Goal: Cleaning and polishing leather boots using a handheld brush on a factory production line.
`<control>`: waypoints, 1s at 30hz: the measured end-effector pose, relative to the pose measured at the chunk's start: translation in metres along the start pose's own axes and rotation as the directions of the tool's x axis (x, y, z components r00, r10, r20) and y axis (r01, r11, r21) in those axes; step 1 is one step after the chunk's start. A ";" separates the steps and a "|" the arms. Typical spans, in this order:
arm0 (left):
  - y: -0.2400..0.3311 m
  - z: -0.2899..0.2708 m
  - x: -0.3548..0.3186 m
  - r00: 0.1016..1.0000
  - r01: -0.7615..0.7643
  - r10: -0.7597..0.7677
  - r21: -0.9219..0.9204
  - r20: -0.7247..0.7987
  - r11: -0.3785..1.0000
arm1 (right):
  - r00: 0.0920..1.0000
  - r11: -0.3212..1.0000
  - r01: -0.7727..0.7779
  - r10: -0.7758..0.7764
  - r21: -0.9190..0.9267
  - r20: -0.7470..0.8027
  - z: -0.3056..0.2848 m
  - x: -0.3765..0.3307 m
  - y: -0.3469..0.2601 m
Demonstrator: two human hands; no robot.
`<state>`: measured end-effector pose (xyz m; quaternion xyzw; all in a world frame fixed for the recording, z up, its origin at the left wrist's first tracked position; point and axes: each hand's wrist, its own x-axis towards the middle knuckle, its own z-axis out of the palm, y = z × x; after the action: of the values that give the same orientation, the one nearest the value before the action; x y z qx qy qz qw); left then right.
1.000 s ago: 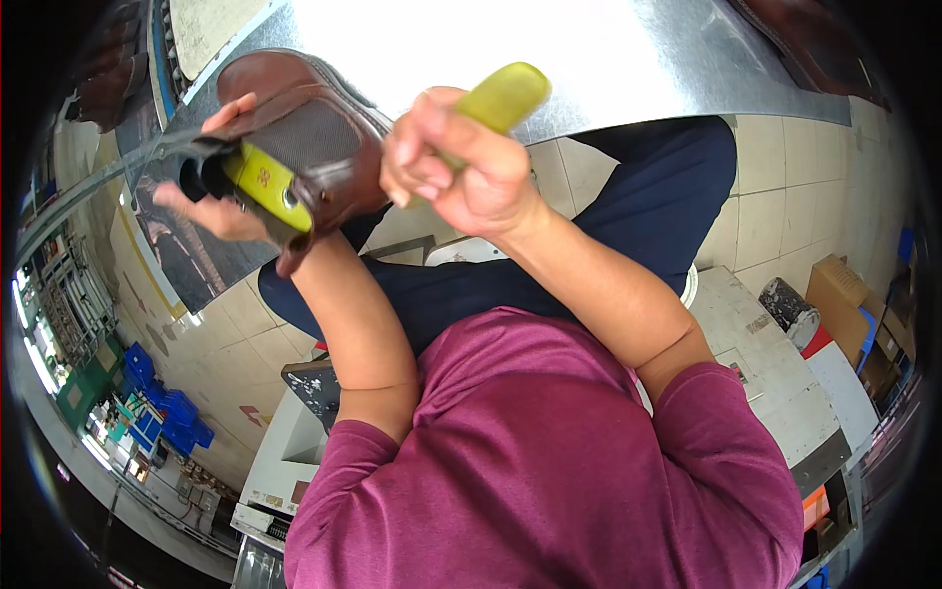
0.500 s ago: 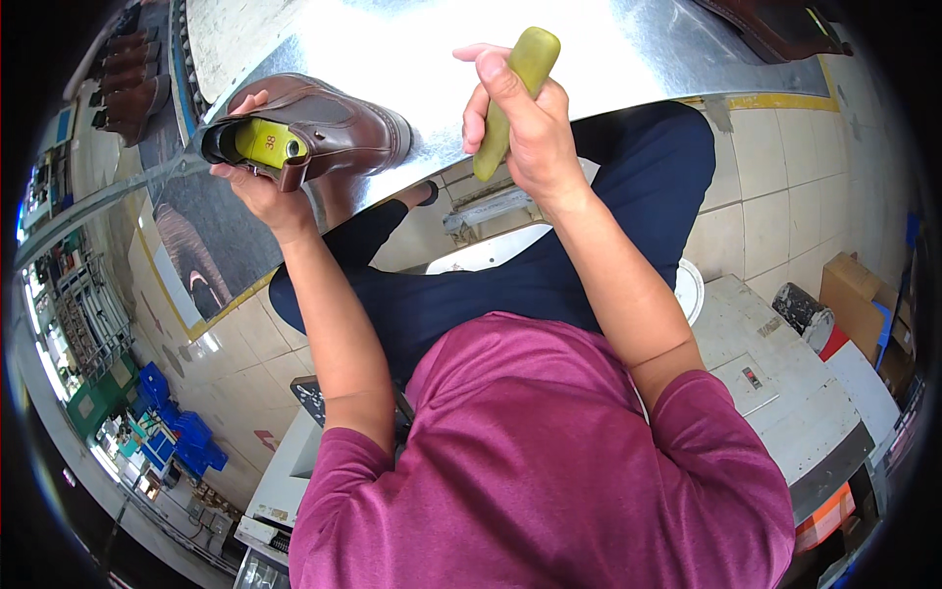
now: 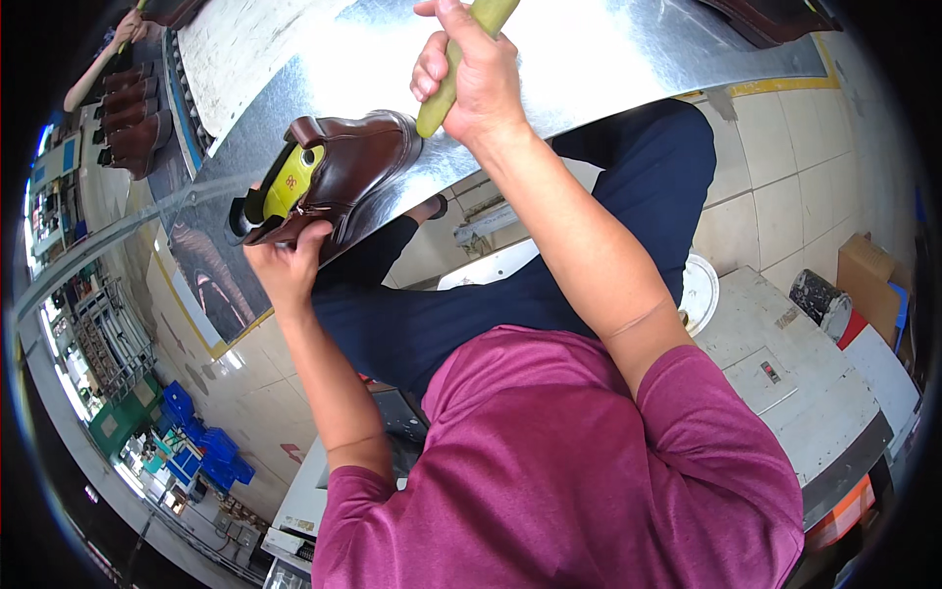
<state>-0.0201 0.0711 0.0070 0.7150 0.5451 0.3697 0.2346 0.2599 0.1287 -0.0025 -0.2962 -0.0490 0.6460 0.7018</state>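
A dark brown leather shoe (image 3: 371,162) rests over the near left edge of a metal-topped table (image 3: 334,83), its toe pointing up and right. Its opening faces left and shows a yellow-green insole (image 3: 287,185). My left hand (image 3: 283,265) grips the shoe at the heel end, thumb on the near side of the collar; its other fingers are mostly hidden. Wrapped in my right hand (image 3: 483,86) is a long, rounded yellow-green bar (image 3: 444,103), whose material I cannot tell. Its lower end is beside the shoe's toe; whether they touch I cannot tell.
Several brown shoes (image 3: 132,142) stand in a row at the far left, near a co-worker's hand (image 3: 128,29). Another brown shoe (image 3: 765,22) lies at the table's far right. A white cabinet (image 3: 785,393) stands on my right, blue bins (image 3: 211,447) on the floor to the left.
My left hand has turned the shoe and moved it a little toward me. My right hand has carried the bar left and away from me, close to the toe. A co-worker's hand now shows.
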 end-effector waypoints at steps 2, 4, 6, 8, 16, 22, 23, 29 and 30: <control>-0.008 -0.003 0.011 0.983 0.086 -0.073 -0.074 0.170 0.994 | 0.999 0.996 -0.039 0.038 0.077 0.011 0.001 0.005 0.005; -0.008 -0.005 0.009 0.970 0.127 -0.110 -0.069 0.215 0.989 | 0.998 0.989 -0.056 0.053 0.135 0.024 -0.001 0.008 0.012; 0.014 0.004 0.012 0.963 0.222 -0.179 -0.217 0.202 0.951 | 0.999 0.992 -0.005 0.000 0.123 0.048 -0.002 0.009 0.018; 0.017 0.005 0.014 0.965 0.219 -0.185 -0.182 0.184 0.959 | 0.996 0.993 0.031 -0.040 0.114 0.077 0.007 0.008 0.027; 0.023 0.012 0.003 0.989 -0.026 0.019 0.043 0.150 0.999 | 0.992 0.995 -0.096 0.095 -0.006 -0.088 0.009 0.029 0.022; 0.028 0.012 -0.007 0.916 -0.399 0.351 0.346 0.195 0.849 | 0.986 0.982 -0.087 0.062 0.165 0.154 -0.007 0.027 0.008; 0.030 0.011 -0.006 0.896 -0.442 0.390 0.352 0.210 0.825 | 0.978 0.980 -0.092 0.055 0.177 0.202 -0.009 0.028 0.008; 0.034 0.015 -0.001 0.904 -0.426 0.386 0.335 0.182 0.840 | 0.947 0.966 -0.129 0.053 0.225 0.317 -0.012 0.031 0.007; 0.034 0.015 -0.001 0.905 -0.424 0.385 0.321 0.179 0.847 | 0.946 0.966 -0.137 0.062 0.219 0.319 -0.012 0.029 0.007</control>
<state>0.0122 0.0606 0.0228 0.8629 0.4258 0.2679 0.0488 0.2633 0.1520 -0.0247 -0.1072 -0.0654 0.7203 0.6822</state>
